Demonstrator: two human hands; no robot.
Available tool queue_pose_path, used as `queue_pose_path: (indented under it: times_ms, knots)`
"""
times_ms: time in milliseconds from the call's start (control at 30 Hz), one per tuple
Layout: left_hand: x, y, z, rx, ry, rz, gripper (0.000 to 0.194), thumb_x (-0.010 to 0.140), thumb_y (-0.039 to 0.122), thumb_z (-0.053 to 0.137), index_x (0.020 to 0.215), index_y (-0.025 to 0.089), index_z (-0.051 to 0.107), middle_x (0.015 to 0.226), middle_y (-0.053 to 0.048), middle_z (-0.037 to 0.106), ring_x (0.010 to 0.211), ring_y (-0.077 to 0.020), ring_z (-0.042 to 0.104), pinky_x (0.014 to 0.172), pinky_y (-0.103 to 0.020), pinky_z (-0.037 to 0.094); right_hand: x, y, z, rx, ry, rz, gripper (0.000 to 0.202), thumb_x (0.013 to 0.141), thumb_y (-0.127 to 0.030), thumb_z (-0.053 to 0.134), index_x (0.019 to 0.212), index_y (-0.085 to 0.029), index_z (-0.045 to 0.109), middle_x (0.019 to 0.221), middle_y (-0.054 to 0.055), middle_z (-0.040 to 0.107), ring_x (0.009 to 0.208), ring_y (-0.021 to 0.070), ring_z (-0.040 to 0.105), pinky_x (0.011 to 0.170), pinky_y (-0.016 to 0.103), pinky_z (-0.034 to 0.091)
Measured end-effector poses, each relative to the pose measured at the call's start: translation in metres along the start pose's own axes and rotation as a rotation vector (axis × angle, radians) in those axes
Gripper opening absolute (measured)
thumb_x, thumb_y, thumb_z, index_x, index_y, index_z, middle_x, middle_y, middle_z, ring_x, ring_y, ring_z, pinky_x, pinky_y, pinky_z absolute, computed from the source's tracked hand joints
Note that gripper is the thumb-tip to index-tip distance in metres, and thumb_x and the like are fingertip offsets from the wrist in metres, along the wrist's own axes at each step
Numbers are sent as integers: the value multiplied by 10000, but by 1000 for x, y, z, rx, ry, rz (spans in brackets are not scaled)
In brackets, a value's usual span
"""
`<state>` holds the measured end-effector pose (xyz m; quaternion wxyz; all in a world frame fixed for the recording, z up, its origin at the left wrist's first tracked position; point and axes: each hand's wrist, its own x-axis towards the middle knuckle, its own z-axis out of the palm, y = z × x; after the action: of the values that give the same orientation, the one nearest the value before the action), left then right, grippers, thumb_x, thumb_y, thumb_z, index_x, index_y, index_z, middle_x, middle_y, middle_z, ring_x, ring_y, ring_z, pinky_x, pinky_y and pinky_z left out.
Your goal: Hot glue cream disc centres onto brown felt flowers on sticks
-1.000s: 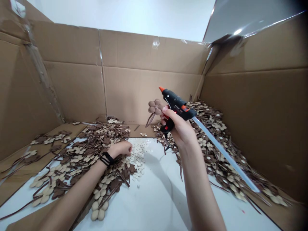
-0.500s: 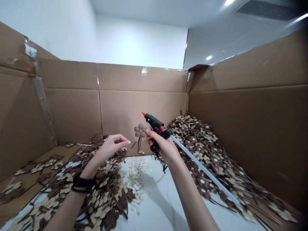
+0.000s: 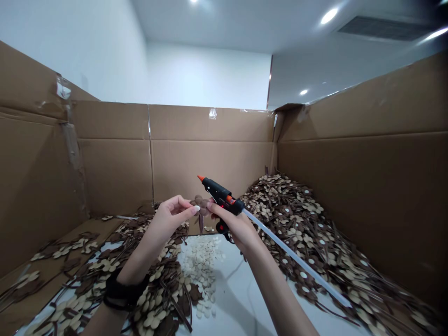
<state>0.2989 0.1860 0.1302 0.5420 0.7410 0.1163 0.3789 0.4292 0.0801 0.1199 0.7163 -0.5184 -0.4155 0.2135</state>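
Note:
My right hand [image 3: 238,226] is closed around a black glue gun [image 3: 220,192] with an orange tip pointing up and left. A long translucent glue stick [image 3: 297,256] runs out of its back end. Between the thumb and fingers of that same hand is a brown flower-shaped cutout [image 3: 200,201] with a strip hanging below it. My left hand [image 3: 171,215] pinches what looks like a small white disc [image 3: 197,208] at its fingertips, against the flower. The fingertips partly cover the petals, and the disc is hard to tell from a nail.
Small white discs [image 3: 203,266] lie loose on the white tabletop [image 3: 238,298]. Brown and beige flower cutouts [image 3: 157,280] spread on the left. A tall heap of flowers [image 3: 297,210], several with white centres, stands at the right. Cardboard walls [image 3: 210,163] enclose the back and sides.
My left hand has moved right and now meets the flower, which it was apart from. My right hand, with the glue gun and flower, has shifted slightly left and down in view.

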Motion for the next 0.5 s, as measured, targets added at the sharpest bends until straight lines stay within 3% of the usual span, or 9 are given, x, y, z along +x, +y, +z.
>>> queue_pose_path:
  times_ms: [100,300,500]
  knots:
    - [1,-2,0,-19,-5,2,366,675,426,730,697,155,485,917,-51,679,853,-160,637,779,-271,473,-1,-1,1,-11,2,2,369,638,-458,722,854,-161,679,792,34,617,719,134,503,654,244,366]
    - [2,-8,2,-63,24,23,390,691,357,726,776,187,386,801,35,616,771,-101,614,727,-218,454,-1,0,2,-17,-38,-5,354,671,-459,701,853,-156,673,764,42,625,709,138,524,645,248,377]
    - [3,-6,4,-142,9,31,441,705,329,701,838,221,296,840,28,650,785,-122,647,745,-252,475,1,3,1,-3,-105,-51,311,696,-440,691,830,-162,655,743,44,642,735,150,567,690,261,415]
